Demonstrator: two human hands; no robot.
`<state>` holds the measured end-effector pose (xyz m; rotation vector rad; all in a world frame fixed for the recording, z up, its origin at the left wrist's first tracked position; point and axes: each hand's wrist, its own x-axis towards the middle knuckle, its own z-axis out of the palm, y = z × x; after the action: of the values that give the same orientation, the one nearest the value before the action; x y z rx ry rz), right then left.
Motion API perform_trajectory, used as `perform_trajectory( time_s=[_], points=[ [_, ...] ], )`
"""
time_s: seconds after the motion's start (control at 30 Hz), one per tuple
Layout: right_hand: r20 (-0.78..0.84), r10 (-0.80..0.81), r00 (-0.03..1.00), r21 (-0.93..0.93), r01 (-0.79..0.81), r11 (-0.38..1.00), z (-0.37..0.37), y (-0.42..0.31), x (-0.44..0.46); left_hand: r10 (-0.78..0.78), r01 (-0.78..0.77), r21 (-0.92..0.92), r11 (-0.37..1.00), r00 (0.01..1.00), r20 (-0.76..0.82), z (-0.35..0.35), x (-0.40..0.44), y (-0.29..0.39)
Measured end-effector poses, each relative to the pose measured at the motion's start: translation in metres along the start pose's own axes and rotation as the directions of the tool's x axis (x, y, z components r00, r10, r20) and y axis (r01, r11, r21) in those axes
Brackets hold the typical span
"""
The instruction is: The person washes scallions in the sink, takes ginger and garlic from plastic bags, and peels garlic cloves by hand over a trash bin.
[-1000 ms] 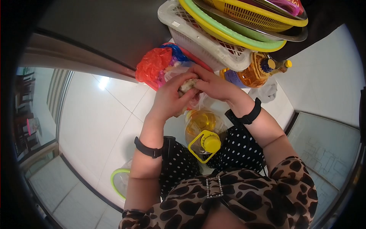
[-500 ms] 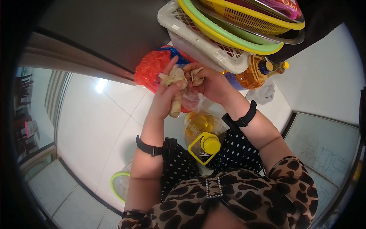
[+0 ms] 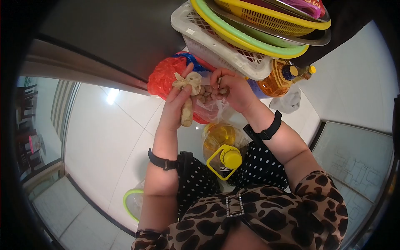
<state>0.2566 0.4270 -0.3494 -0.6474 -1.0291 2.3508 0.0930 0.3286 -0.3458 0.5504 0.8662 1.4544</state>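
My left hand is closed around a pale garlic bulb with its dry stem, and a stubby piece of ginger that sticks out below the palm. Beside it, my right hand has its fingers curled in a pinch; a small brownish thing shows at the fingertips, too hidden to name. Both hands are over a clear plastic bag holding several small brownish pieces. A crumpled red plastic bag lies just beyond my left hand.
Between my legs stands a large oil jug with a yellow cap. A white basket stacked with colanders is ahead, with oil bottles and a grey cloth to its right. A green-rimmed container sits at lower left.
My right hand has moved right, away from the garlic bulb, and the pale piece at its fingertips no longer shows. The brownish pieces in the bag are now visible between my hands.
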Motion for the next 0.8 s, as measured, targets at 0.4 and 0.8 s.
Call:
perform_trajectory(
  time_s=[0.4, 0.8],
  points=[
    [-0.091, -0.141, 0.986, -0.618, 0.055, 0.784, 0.020, 0.006, 0.002, 0.030, -0.007, 0.382, 0.924, 0.998, -0.054, -0.001, -0.001, -0.006],
    [-0.094, -0.351, 0.932, -0.539, 0.249, 0.805, 0.020, 0.027, 0.011, 0.201, -0.149, 0.406, 0.902, 0.976, -0.089, 0.016, 0.007, -0.031]
  ],
)
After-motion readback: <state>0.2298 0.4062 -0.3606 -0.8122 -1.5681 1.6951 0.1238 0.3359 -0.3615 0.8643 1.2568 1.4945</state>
